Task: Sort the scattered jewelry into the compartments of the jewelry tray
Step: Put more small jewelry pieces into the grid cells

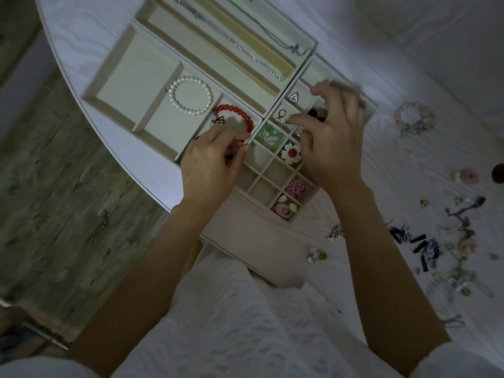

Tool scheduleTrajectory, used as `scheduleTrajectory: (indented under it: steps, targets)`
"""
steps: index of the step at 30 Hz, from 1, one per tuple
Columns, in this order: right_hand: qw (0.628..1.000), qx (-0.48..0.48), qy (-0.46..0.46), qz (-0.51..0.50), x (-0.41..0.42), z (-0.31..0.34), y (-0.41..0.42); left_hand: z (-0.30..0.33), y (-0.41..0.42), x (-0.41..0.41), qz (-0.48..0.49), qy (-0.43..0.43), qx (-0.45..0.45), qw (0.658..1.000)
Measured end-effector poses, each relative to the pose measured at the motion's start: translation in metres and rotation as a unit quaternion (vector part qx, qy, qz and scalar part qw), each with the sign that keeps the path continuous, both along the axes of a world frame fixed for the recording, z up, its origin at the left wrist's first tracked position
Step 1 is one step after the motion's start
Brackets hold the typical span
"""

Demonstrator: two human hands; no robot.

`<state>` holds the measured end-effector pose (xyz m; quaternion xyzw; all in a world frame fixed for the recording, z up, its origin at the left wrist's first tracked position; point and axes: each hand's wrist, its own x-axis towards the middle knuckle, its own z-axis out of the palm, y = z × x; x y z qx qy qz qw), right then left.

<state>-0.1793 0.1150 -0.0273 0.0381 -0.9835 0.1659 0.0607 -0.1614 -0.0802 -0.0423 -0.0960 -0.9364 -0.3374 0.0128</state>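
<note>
Three cream trays lie together on the white table. The left tray [114,77] holds a pearl bracelet [191,95] and a red bead bracelet [235,113]. The back tray [196,47] holds silver chains [245,50]. The grid tray [266,174] holds earrings [282,115], a green piece [270,135], a white flower with a red centre [291,153] and a pink flower [296,186]. My left hand [211,167] pinches the grid tray's near-left corner. My right hand [334,140] spans that tray; its fingers curl over the blurred far rim and its thumb lies above the earrings.
Loose jewelry is scattered on the table to the right: a pale beaded bracelet [414,118], a pink piece [467,175], a dark tangled pile [436,241], a silver cluster [336,231] and a small flower with a green bead [316,255]. The table's curved edge [114,156] drops to a wooden floor on the left.
</note>
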Motion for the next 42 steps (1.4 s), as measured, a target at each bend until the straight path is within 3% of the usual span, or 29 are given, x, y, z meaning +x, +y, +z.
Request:
scheduleTrajectory:
  steps: [10, 42]
  targets:
    - [0.998, 0.065, -0.010, -0.019, 0.000, -0.006, -0.006, -0.001, 0.000, 0.000, 0.000, 0.000, -0.003, 1.000]
    - [0.998, 0.058, -0.030, -0.018, 0.004, -0.005, -0.013, -0.001, 0.000, 0.000, 0.007, -0.001, 0.018, 1.000]
